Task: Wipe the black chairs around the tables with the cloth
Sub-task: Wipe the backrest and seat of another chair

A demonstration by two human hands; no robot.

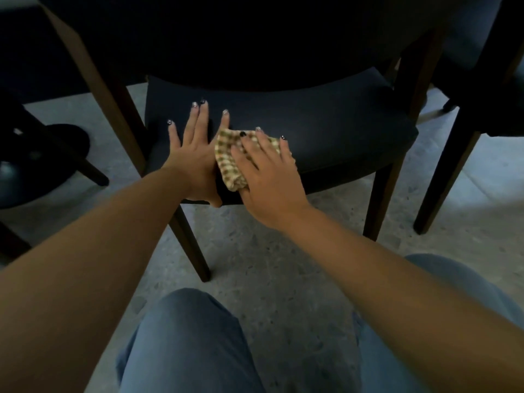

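A person's right hand [266, 168] lay flat, fingers spread, pressing a checked yellow cloth [231, 160] onto the front left part of a black chair [326, 131] seat. The left hand [192, 154] rested just beside it, touching the cloth's edge, fingers straight and spread on the cushion, thumb hanging over the seat's front edge. The chair stood on a speckled grey floor [283, 273], with a second dark chair [479, 89] at right. Knees in blue jeans [187, 341] showed below.
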